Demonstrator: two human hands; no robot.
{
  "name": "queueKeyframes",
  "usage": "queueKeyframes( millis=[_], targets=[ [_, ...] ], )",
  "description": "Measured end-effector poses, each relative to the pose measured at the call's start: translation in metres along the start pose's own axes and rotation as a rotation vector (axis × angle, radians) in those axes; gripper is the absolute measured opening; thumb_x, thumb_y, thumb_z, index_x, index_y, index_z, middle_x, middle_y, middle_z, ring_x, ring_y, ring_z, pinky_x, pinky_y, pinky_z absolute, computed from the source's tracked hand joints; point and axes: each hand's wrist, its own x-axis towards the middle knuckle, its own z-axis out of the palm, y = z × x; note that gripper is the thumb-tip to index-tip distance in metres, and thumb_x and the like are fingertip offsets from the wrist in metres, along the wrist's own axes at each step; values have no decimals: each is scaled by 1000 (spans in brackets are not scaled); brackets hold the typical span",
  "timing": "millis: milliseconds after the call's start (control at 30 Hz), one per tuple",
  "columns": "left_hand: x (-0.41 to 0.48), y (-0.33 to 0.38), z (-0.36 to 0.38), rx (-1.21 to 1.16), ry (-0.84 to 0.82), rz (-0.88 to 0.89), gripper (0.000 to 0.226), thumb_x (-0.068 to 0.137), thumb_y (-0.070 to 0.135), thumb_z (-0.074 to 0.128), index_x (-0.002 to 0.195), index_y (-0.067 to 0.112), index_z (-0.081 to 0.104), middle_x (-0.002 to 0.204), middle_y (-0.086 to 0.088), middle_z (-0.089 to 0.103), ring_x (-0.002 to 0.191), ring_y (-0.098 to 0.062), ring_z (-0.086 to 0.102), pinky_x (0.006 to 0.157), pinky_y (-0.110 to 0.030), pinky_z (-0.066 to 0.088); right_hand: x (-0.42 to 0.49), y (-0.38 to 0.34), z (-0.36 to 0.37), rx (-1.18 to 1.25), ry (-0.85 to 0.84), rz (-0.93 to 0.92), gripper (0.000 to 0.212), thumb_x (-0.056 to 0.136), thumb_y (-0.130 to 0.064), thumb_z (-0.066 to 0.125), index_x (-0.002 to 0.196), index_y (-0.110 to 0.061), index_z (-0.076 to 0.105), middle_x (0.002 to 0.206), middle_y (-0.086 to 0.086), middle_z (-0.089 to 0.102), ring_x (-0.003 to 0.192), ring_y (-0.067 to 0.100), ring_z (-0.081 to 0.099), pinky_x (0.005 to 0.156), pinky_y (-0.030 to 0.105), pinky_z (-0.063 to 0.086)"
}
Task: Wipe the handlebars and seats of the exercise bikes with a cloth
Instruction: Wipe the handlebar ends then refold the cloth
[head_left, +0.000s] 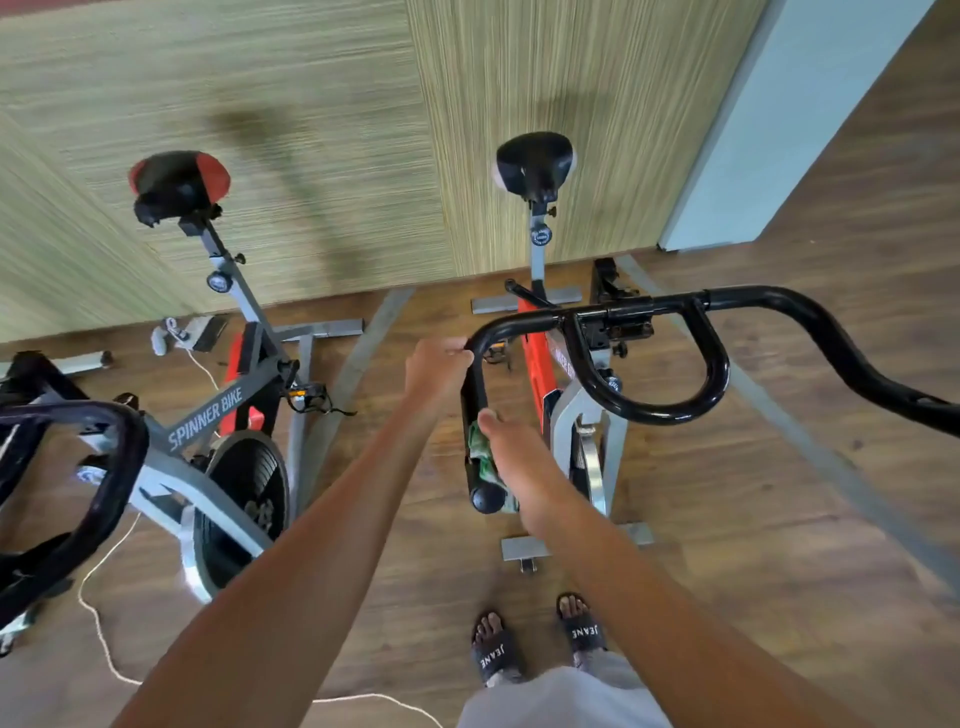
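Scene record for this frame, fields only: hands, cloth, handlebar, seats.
left hand: grips the bend of the handlebar
right hand: holds the cloth around the bar's end grip
cloth colour: green
near seat: black, untouched
far seat: red and black, on the second bike, untouched
floor: wood, white cord lying on it

left arm: bare, stretched forward
left hand (439, 366): fingers curled round handlebar (519, 325) bend
right arm: bare, stretched forward
right hand (511, 457): grips cloth (480, 447) against handlebar end
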Motion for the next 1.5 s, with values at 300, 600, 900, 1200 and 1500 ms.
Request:
queueKeyframes(
  millis=[300, 600, 900, 1200, 1500],
  targets=[
    [33, -8, -13, -56, -108, -64, 19, 90, 5, 64, 106, 5, 73, 106, -13, 74, 82, -25, 74, 82, -43, 60, 15, 1, 3, -291, -23, -175, 27, 104, -22, 44, 127, -10, 47, 93, 6, 62, 77, 17, 62, 74, 30, 58],
    [52, -10, -15, -168, -155, -200, 26, 94, -4, 52, 106, 7, 73, 103, -9, 72, 79, -24, 73, 67, -31, 62, 123, -42, 29, 178, 301, -246, 49, 106, -40, 32, 140, -4, 33, 114, 15, 63, 105, 36, 65, 87, 45, 54],
    [41, -6, -13, -147, -137, -218, 26, 93, 6, 54, 113, 1, 69, 104, -11, 71, 83, -21, 67, 65, -29, 57, 112, -30, 36, -102, 135, -172, 75, 84, -75, 35, 136, -21, 37, 110, 1, 62, 90, 19, 65, 83, 43, 57],
    [2, 17, 3, -8, 144, -34, 24, 98, 19, 44, 102, 23, 67, 99, 10, 59, 89, -10, 53, 70, -26, 36, 63, -12, -35, -187, -38, -313, 22, 91, -8, 64, 109, -15, 53, 85, -1, 59, 72, 7, 59, 66, 19, 54],
    [17, 51, 52, 364, 10, 128, 45, 90, 12, 43, 132, 19, 56, 119, -8, 65, 111, -34, 61, 92, -54, 50, 125, -65, -98, -1111, 351, -667, 68, 104, -23, 43, 159, -16, 3, 166, 11, -1, 152, 38, 7, 119, 51, 28]
  ],
)
